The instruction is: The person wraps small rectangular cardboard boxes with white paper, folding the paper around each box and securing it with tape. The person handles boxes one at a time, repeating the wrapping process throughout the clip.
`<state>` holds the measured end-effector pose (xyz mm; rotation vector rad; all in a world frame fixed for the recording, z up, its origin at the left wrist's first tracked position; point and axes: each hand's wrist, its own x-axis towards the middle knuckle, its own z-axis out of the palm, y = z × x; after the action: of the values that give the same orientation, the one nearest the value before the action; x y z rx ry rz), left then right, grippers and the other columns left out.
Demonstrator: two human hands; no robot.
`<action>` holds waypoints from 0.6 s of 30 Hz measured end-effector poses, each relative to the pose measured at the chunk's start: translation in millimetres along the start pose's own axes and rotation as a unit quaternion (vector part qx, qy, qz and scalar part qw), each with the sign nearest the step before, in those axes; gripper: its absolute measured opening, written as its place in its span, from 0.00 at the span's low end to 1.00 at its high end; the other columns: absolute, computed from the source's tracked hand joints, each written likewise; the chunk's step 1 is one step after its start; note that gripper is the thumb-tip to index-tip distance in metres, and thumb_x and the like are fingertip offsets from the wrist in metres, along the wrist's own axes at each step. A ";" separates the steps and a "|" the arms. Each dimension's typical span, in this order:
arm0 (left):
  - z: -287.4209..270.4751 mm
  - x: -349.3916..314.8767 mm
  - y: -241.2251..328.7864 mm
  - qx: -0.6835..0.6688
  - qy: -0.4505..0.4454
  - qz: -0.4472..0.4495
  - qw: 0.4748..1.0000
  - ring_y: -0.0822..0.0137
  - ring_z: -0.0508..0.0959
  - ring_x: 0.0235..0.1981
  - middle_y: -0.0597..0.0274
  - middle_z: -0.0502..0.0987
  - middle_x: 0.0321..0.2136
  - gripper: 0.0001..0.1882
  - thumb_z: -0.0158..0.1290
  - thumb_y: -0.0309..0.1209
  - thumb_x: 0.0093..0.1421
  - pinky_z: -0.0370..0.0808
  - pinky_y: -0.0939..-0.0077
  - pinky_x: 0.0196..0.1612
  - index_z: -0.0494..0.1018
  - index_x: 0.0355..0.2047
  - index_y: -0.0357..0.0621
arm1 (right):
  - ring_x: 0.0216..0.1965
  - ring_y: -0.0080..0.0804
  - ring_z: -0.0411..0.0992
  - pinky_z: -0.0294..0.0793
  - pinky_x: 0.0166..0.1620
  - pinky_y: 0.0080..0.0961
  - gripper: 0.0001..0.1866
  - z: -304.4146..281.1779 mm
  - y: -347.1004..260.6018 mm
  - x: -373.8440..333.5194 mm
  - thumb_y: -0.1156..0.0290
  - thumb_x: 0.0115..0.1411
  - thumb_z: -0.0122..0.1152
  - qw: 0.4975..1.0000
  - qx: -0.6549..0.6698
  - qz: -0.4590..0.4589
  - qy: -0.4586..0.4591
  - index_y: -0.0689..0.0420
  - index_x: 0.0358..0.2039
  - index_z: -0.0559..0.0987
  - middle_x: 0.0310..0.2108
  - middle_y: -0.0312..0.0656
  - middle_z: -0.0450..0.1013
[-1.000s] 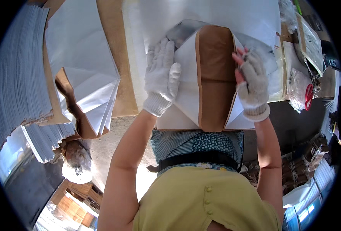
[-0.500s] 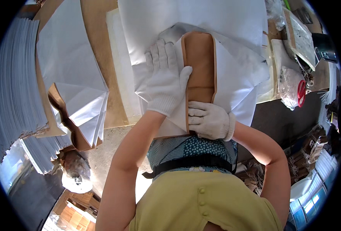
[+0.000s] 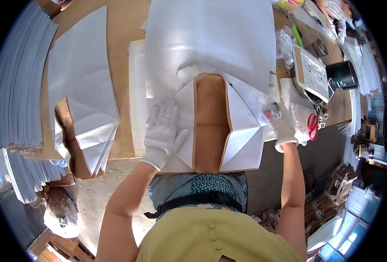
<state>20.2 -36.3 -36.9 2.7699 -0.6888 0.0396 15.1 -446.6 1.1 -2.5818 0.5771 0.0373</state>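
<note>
A large white paper bag [image 3: 211, 39] with a brown inside lies on the table in front of me. Its near end is spread into folded flaps around a long brown opening [image 3: 211, 100]. My left hand [image 3: 162, 131], in a white knit glove, rests flat on the left flap, fingers stretched. Beside the right flap is my gloved right hand [image 3: 284, 124], its fingers curled round something small with a reddish part. Blur and the glove hide what that thing is.
White bags [image 3: 82, 61] with folded ends lie at the left, beyond them a tall stack of white paper [image 3: 16, 91]. At the right are red-handled scissors [image 3: 312, 126], a pale tray [image 3: 312, 72], a black mug [image 3: 343, 75] and a person's arm [image 3: 336, 17].
My right hand has left the near end of the brown opening and moved right, now with something in it. My left hand still presses the left flap. The view has shifted.
</note>
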 end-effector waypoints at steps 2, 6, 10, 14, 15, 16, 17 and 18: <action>-1.6 -8.7 -4.4 -0.007 0.024 0.007 1.000 0.41 0.61 0.73 0.39 0.61 0.72 0.42 0.55 0.48 0.65 0.53 0.45 0.76 0.59 0.72 0.35 | 0.43 0.31 0.76 0.73 0.49 0.32 0.15 -11.2 18.5 -4.6 0.69 0.65 0.64 0.978 0.201 0.000 0.062 0.63 0.49 0.80 0.42 0.43 0.79; -3.1 -33.6 -9.3 -0.010 0.033 -0.021 0.999 0.40 0.64 0.71 0.40 0.64 0.69 0.40 0.56 0.43 0.64 0.55 0.46 0.75 0.60 0.71 0.34 | 0.36 0.20 0.75 0.75 0.34 0.18 0.16 -51.5 46.5 -12.1 0.74 0.67 0.65 0.881 0.459 -0.004 0.112 0.62 0.53 0.79 0.39 0.34 0.78; -18.3 -37.0 -6.4 -0.127 0.041 -0.073 0.988 0.41 0.68 0.68 0.41 0.69 0.65 0.35 0.59 0.34 0.62 0.60 0.47 0.74 0.64 0.68 0.36 | 0.37 0.16 0.76 0.77 0.38 0.15 0.16 -53.6 72.3 -23.6 0.78 0.67 0.64 0.920 0.389 0.008 -0.044 0.63 0.55 0.79 0.38 0.32 0.77; -31.5 -33.1 -30.7 -0.249 0.046 -0.042 0.967 0.44 0.78 0.59 0.44 0.74 0.58 0.30 0.66 0.25 0.55 0.76 0.54 0.61 0.74 0.59 0.43 | 0.39 0.18 0.73 0.75 0.45 0.17 0.17 -11.6 -11.9 -41.0 0.84 0.62 0.63 0.944 0.281 0.096 -0.145 0.66 0.53 0.78 0.40 0.35 0.74; -32.7 -33.2 -39.4 -0.253 0.028 -0.033 0.967 0.47 0.80 0.54 0.46 0.75 0.56 0.28 0.67 0.23 0.54 0.79 0.58 0.56 0.75 0.56 0.44 | 0.39 0.18 0.73 0.75 0.45 0.17 0.17 -2.8 -20.9 -39.7 0.84 0.62 0.63 0.947 0.280 0.071 -0.144 0.66 0.52 0.77 0.40 0.35 0.74; -31.0 -33.9 -49.9 -0.256 0.010 -0.024 0.966 0.49 0.82 0.50 0.47 0.77 0.53 0.26 0.69 0.22 0.52 0.81 0.61 0.50 0.77 0.52 0.44 | 0.40 0.19 0.72 0.76 0.45 0.17 0.18 7.9 -23.2 -36.7 0.83 0.62 0.64 0.948 0.279 0.047 -0.143 0.66 0.52 0.77 0.41 0.36 0.74; -30.6 -31.6 -59.1 -0.263 -0.006 -0.014 0.965 0.51 0.84 0.46 0.49 0.78 0.51 0.24 0.70 0.21 0.51 0.83 0.65 0.45 0.79 0.48 0.45 | 0.40 0.19 0.72 0.76 0.44 0.18 0.18 15.6 -23.5 -32.8 0.83 0.61 0.64 0.951 0.274 0.022 -0.141 0.66 0.52 0.77 0.41 0.36 0.73; -31.3 -27.0 -67.9 -0.261 0.001 0.030 0.965 0.53 0.85 0.42 0.50 0.79 0.49 0.22 0.70 0.21 0.51 0.83 0.66 0.41 0.80 0.46 0.45 | 0.41 0.20 0.73 0.76 0.44 0.17 0.19 22.3 -18.5 -26.8 0.83 0.58 0.67 0.949 0.277 0.028 -0.147 0.66 0.51 0.78 0.42 0.36 0.75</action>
<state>29.0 42.2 -27.7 2.2443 -0.6692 -0.1123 0.0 -411.0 -6.5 -1.9657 0.4662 0.2396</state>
